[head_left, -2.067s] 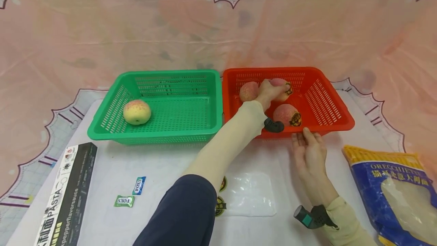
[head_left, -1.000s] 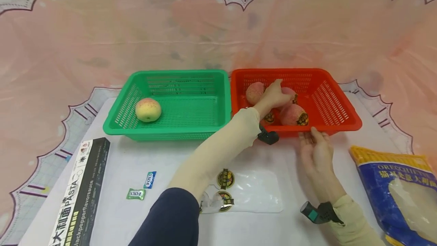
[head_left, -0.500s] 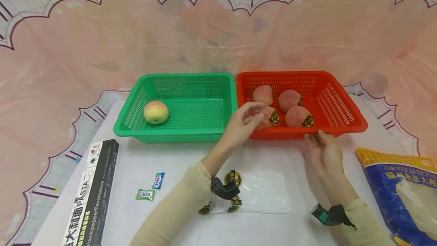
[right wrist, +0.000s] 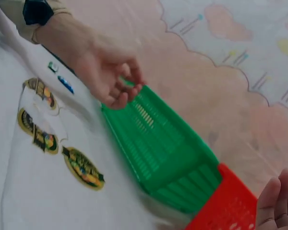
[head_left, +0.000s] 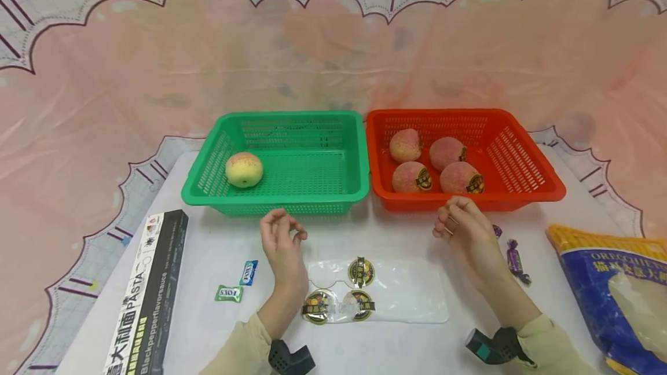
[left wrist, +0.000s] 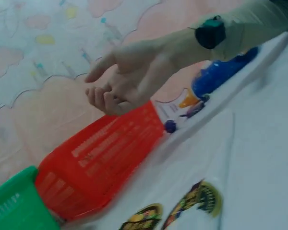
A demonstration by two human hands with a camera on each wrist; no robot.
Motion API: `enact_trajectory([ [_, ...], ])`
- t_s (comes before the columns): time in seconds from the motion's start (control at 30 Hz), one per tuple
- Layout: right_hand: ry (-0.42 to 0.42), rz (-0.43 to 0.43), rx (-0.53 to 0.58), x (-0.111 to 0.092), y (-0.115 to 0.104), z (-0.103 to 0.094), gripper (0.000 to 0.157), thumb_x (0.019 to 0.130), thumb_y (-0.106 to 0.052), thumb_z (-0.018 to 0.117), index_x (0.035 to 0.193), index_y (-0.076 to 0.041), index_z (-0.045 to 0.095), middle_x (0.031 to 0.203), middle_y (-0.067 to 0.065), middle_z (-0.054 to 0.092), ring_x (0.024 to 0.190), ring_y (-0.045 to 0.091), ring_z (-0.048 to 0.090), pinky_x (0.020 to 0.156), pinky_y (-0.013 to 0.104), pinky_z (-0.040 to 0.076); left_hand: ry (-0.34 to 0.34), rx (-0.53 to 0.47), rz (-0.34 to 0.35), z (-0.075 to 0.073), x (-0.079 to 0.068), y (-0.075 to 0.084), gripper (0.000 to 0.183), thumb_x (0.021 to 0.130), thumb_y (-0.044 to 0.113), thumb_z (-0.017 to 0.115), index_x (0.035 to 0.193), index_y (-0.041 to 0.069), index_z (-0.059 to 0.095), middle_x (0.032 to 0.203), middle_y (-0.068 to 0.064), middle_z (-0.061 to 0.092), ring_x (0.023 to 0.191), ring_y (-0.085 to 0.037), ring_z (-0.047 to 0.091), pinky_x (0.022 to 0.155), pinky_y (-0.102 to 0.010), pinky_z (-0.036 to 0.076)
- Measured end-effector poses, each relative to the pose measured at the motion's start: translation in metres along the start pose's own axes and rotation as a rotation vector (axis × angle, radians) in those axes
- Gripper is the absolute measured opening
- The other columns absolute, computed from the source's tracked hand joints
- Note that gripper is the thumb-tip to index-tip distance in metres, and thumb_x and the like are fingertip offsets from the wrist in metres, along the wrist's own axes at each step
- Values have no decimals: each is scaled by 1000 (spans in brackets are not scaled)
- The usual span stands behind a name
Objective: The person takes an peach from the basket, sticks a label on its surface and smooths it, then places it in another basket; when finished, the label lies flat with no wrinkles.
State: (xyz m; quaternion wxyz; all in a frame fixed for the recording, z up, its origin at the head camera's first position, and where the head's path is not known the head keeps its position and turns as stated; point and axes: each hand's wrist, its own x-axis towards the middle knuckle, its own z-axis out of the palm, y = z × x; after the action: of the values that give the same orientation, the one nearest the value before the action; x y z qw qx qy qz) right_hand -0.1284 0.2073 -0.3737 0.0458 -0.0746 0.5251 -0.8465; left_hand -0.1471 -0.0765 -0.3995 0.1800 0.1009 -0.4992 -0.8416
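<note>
Both hands are raised over the table in the head view, fingers loosely curled and holding nothing. My left hand [head_left: 285, 250] is in front of the green basket [head_left: 281, 203], left of a flat clear plastic bag with round gold-and-black stickers [head_left: 411, 294]. My right hand [head_left: 471, 239] is just in front of the red basket [head_left: 521, 197], its fingertips near the front rim. Several pink peaches [head_left: 408, 177], some with dark stickers, lie in the left half of the red basket. One yellow-red peach [head_left: 244, 169] sits at the left of the green basket.
A black-and-white pasta box [head_left: 151, 294] lies at the left. Two small wrapped candies, blue [head_left: 249, 272] and green [head_left: 228, 293], are beside it. Purple-wrapped candy [head_left: 515, 260] lies right of my right hand. A blue-and-yellow pasta bag [head_left: 615, 288] is at the far right.
My left hand has left the peaches in the red basket and drawn back to the left. My right hand has let go of the red basket's front rim, uncovering purple candies.
</note>
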Motion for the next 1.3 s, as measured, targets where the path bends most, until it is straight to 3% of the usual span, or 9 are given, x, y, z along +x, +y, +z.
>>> enact_trajectory([
  [0.13,-38,-14,-29,11,-4,17,11,96,-14,34,104,-11,42,89,3,49,80,16,49,74,25,46,104,-166,-124,-10,16,12,15,95,15,35,109,12,34,97,-3,39,90,-19,44,79,-32,42],
  [0.23,-61,-27,-57,19,-4,26,11,96,-12,35,104,-8,41,90,4,50,80,16,50,73,24,46,126,-246,-157,-12,29,21,16,96,21,35,110,15,31,105,-5,37,101,-22,42,93,-40,39],
  [0.33,-56,-25,-114,26,-5,33,10,95,-12,37,103,-8,42,89,4,51,79,15,52,72,23,47,128,-275,-164,-11,38,26,17,96,24,35,109,15,29,109,-8,35,104,-23,41,95,-42,39],
  [0.53,-84,-20,-111,41,-7,44,8,94,-10,39,102,-9,41,88,4,49,77,15,51,69,23,47,155,-273,-172,-3,47,29,9,95,24,33,96,17,29,111,-9,35,99,-24,39,93,-41,41],
  [0.77,-127,41,-96,75,-12,65,11,92,-13,44,102,-9,43,89,2,50,81,17,49,70,24,46,176,-185,-184,-2,52,29,10,95,29,31,89,20,29,106,-4,40,86,-20,48,87,-35,47],
  [0.9,-141,102,-194,102,-12,85,17,91,-18,48,106,-11,44,95,2,50,89,18,50,73,24,46,190,-169,-192,-5,53,30,11,94,30,31,88,21,29,111,-6,43,87,-21,51,85,-35,48],
  [1.03,-157,138,-299,130,-7,107,28,90,-24,50,115,-13,43,109,5,48,104,23,47,84,30,45,190,-169,-192,-6,51,29,12,94,31,32,89,21,30,110,-6,42,88,-22,51,85,-35,48],
  [1.17,-152,151,-346,155,4,129,32,89,-23,52,119,-14,43,121,9,45,110,23,48,92,36,42,185,-181,-190,-6,49,28,12,94,32,33,89,21,30,113,-7,42,89,-21,50,84,-34,49],
  [1.3,-144,172,-368,176,20,146,34,88,-23,54,120,-16,44,123,8,45,112,23,48,94,38,42,184,-194,-182,-6,46,27,13,93,32,33,87,21,31,113,-8,43,86,-20,52,82,-33,50],
])
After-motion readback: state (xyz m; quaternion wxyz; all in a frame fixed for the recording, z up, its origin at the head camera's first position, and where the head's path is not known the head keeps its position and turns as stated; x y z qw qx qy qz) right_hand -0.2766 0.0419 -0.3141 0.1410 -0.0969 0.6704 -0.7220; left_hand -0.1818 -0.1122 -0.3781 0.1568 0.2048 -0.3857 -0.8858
